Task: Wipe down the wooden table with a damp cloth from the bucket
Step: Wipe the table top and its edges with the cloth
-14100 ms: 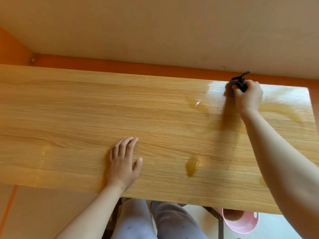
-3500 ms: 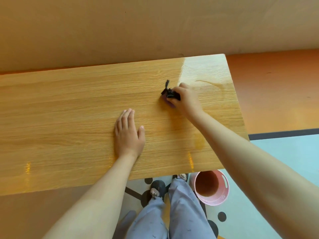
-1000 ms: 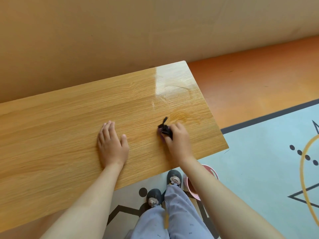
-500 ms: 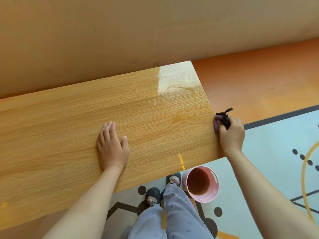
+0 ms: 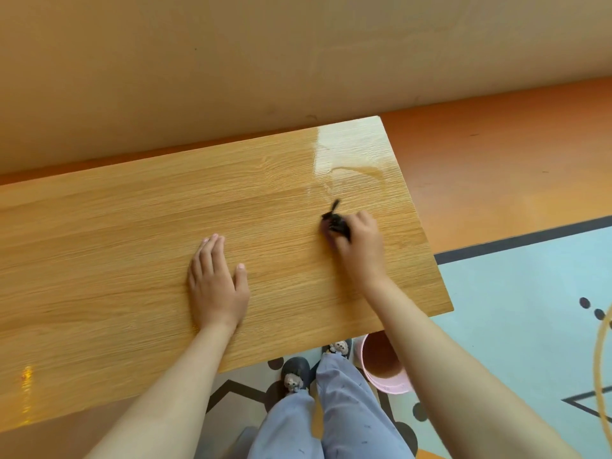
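My right hand point(image 5: 359, 240), gripping the cloth point(image 5: 332, 223), is sweeping back from the surface point(image 5: 99, 243) edge toward my spread-flat left hand point(image 5: 217, 279); starting another pass.

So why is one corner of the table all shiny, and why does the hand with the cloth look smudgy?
Head view: light glares off the wet-looking far right corner of the wooden table, whiting out the grain; head view again: the right hand and its dark cloth are smeared, likely motion blur, while the flat left hand looks sharp.
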`<move>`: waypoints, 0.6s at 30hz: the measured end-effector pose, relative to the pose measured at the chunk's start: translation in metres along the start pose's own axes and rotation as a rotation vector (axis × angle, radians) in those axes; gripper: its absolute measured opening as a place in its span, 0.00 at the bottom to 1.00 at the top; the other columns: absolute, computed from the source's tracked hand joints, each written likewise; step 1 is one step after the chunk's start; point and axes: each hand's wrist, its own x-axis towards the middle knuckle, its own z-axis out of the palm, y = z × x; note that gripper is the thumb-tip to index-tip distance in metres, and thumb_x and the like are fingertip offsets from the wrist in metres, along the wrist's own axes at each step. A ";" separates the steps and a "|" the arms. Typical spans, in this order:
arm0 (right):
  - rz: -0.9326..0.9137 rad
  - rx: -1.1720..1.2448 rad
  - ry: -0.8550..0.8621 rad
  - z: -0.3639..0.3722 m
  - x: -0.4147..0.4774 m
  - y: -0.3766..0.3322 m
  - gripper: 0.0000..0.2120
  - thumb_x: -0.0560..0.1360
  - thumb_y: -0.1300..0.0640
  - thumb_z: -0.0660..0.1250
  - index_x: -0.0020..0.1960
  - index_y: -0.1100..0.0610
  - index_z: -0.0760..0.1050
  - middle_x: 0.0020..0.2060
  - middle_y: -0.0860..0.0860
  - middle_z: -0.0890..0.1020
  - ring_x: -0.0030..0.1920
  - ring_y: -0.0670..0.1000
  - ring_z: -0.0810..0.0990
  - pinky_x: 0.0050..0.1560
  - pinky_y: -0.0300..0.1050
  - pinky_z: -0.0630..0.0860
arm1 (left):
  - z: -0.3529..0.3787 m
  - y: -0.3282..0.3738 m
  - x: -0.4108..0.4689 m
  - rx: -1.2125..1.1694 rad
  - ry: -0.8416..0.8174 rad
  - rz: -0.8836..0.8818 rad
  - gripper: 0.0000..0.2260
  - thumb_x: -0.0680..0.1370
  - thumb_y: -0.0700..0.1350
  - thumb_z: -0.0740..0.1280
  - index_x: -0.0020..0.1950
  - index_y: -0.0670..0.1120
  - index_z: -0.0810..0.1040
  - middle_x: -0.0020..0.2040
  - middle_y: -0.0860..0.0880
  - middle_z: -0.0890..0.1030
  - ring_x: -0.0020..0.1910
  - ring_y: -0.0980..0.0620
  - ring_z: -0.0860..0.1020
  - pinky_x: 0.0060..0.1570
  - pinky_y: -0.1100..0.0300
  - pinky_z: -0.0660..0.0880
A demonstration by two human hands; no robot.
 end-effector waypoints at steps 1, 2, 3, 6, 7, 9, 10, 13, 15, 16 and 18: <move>0.065 -0.015 0.062 -0.013 0.006 0.018 0.08 0.71 0.61 0.68 0.50 0.61 0.78 0.44 0.55 0.76 0.46 0.54 0.73 0.43 0.39 0.64 | 0.000 0.000 0.000 0.001 0.000 0.000 0.25 0.78 0.46 0.62 0.74 0.43 0.63 0.74 0.46 0.65 0.75 0.47 0.59 0.74 0.49 0.54; 0.133 -0.043 0.119 -0.026 0.011 0.037 0.07 0.72 0.60 0.68 0.50 0.61 0.77 0.44 0.57 0.76 0.46 0.56 0.74 0.43 0.40 0.63 | 0.000 0.000 0.000 0.003 0.002 0.001 0.24 0.78 0.46 0.61 0.74 0.43 0.63 0.74 0.46 0.65 0.75 0.47 0.59 0.74 0.49 0.55; 0.194 -0.081 0.166 -0.039 0.015 0.054 0.08 0.73 0.59 0.67 0.50 0.62 0.77 0.45 0.58 0.76 0.47 0.58 0.74 0.44 0.42 0.64 | 0.000 0.000 0.000 0.004 0.004 0.003 0.24 0.78 0.47 0.60 0.74 0.43 0.63 0.74 0.46 0.65 0.75 0.48 0.59 0.74 0.49 0.55; 0.348 -0.164 0.269 -0.059 0.020 0.081 0.08 0.74 0.59 0.66 0.49 0.64 0.75 0.46 0.61 0.75 0.48 0.63 0.74 0.47 0.51 0.68 | 0.000 -0.001 0.001 0.004 0.000 0.005 0.26 0.77 0.50 0.56 0.73 0.43 0.63 0.73 0.46 0.65 0.75 0.48 0.59 0.73 0.49 0.55; 0.399 -0.161 0.300 -0.058 0.020 0.080 0.08 0.74 0.59 0.65 0.49 0.65 0.75 0.47 0.62 0.75 0.49 0.63 0.74 0.47 0.52 0.68 | 0.000 -0.002 0.001 0.005 -0.003 0.003 0.26 0.76 0.51 0.56 0.73 0.43 0.63 0.73 0.46 0.65 0.75 0.48 0.59 0.73 0.49 0.56; 0.466 -0.120 0.345 -0.046 0.022 0.066 0.09 0.74 0.60 0.65 0.51 0.65 0.75 0.48 0.61 0.75 0.51 0.62 0.74 0.49 0.50 0.68 | 0.000 -0.002 0.001 0.009 -0.007 -0.001 0.26 0.76 0.51 0.56 0.74 0.44 0.63 0.74 0.47 0.65 0.75 0.48 0.59 0.73 0.49 0.55; 0.454 -0.096 0.332 -0.036 0.024 0.055 0.09 0.74 0.60 0.65 0.52 0.64 0.76 0.49 0.60 0.75 0.52 0.61 0.74 0.50 0.49 0.68 | 0.000 -0.002 0.001 0.011 -0.010 -0.003 0.26 0.76 0.51 0.56 0.74 0.44 0.63 0.74 0.47 0.65 0.75 0.48 0.59 0.73 0.49 0.55; 0.241 -0.011 0.168 0.001 0.028 0.010 0.09 0.71 0.63 0.67 0.51 0.62 0.77 0.48 0.58 0.77 0.50 0.58 0.74 0.51 0.44 0.67 | 0.000 -0.001 0.001 0.014 -0.018 -0.011 0.26 0.76 0.51 0.56 0.74 0.44 0.62 0.74 0.47 0.65 0.75 0.48 0.58 0.73 0.50 0.55; 0.081 0.031 0.029 0.023 0.029 -0.019 0.09 0.70 0.63 0.68 0.51 0.61 0.77 0.47 0.56 0.77 0.50 0.56 0.74 0.50 0.42 0.67 | 0.000 0.000 0.001 0.017 -0.023 -0.018 0.27 0.76 0.51 0.55 0.74 0.44 0.62 0.74 0.48 0.65 0.75 0.49 0.58 0.73 0.49 0.55; 0.007 0.032 -0.031 0.030 0.029 -0.028 0.09 0.71 0.62 0.69 0.51 0.61 0.77 0.46 0.55 0.76 0.50 0.54 0.73 0.49 0.42 0.68 | 0.000 0.000 0.000 0.021 -0.024 -0.018 0.27 0.76 0.52 0.55 0.74 0.45 0.62 0.74 0.48 0.65 0.75 0.49 0.58 0.73 0.49 0.55; -0.102 0.021 -0.114 0.032 0.035 -0.033 0.09 0.71 0.61 0.69 0.50 0.61 0.77 0.45 0.55 0.76 0.49 0.54 0.73 0.47 0.41 0.67 | -0.001 -0.001 0.000 0.028 -0.025 -0.020 0.27 0.76 0.52 0.54 0.74 0.45 0.62 0.74 0.48 0.64 0.75 0.49 0.58 0.73 0.49 0.55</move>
